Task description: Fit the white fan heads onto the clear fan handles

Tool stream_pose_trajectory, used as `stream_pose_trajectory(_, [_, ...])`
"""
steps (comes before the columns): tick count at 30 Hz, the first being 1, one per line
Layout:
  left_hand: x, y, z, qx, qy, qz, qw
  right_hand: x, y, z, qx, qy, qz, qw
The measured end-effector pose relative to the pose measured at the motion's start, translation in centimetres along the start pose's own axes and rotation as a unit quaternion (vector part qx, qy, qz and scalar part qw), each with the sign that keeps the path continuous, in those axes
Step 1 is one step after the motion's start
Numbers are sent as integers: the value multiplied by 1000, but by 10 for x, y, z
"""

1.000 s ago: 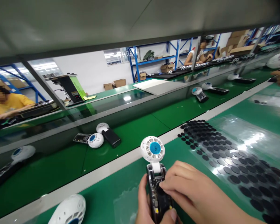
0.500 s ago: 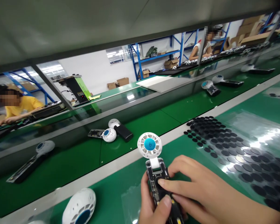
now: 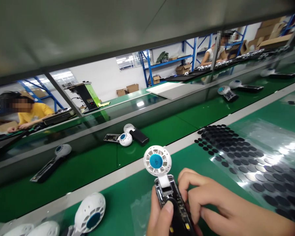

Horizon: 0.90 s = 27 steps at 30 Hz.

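Observation:
My left hand (image 3: pixel 159 218) is wrapped round a handheld device (image 3: pixel 166 186) with a white, round, vented head and a blue centre disc. Its black body is uncovered, showing a circuit board and small yellow parts. The left thumb presses a black round pad (image 3: pixel 172 200) on the board. My right hand (image 3: pixel 204 196) is closed at the device's right edge, fingers bent against its side; their tips are partly hidden. Right of it, rows of black round pads (image 3: pixel 238 152) lie on a clear plastic sheet (image 3: pixel 260 127).
Similar devices lie at the lower left (image 3: pixel 90 211) and along the green conveyor belt (image 3: pixel 93 164). A pale metal rail (image 3: pixel 127 170) divides belt from bench. An overhead panel (image 3: pixel 100 29) crosses the top. Two people sit beyond, one in a yellow shirt (image 3: pixel 38 113).
My right fingers have moved off the board to the device's right side. My left thumb has shifted up onto the round pad. The view has turned slightly, moving the scene rightward.

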<state>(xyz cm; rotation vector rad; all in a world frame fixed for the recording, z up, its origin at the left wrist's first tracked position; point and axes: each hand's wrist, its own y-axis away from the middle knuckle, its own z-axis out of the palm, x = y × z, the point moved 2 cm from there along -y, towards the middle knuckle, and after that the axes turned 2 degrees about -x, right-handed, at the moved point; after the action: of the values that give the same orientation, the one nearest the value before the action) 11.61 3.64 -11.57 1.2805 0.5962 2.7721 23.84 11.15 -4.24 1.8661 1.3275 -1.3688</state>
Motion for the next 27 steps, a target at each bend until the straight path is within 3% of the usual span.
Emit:
stream_pose_trajectory(3, [0,-3,-3,59,-74,12,995,3,0,4,5,-35,8,999])
stream_pose_trajectory(6, [2,-6,-4,58,-93,26,994,19,0,17,109,-132,97,980])
stream_pose_trajectory(8, [5,-6,-7,76,-97,41,992,32,-2,32,139,-222,134,956])
stream_pose_trajectory(12, [6,-2,-9,116,-77,50,989,40,-6,57,57,-354,99,928])
stream_pose_trajectory(16, [3,1,-3,85,-31,54,994,37,-8,60,71,-357,107,925])
stream_pose_trajectory(27, [-1,0,2,104,-11,33,994,42,-3,59,68,-319,140,935])
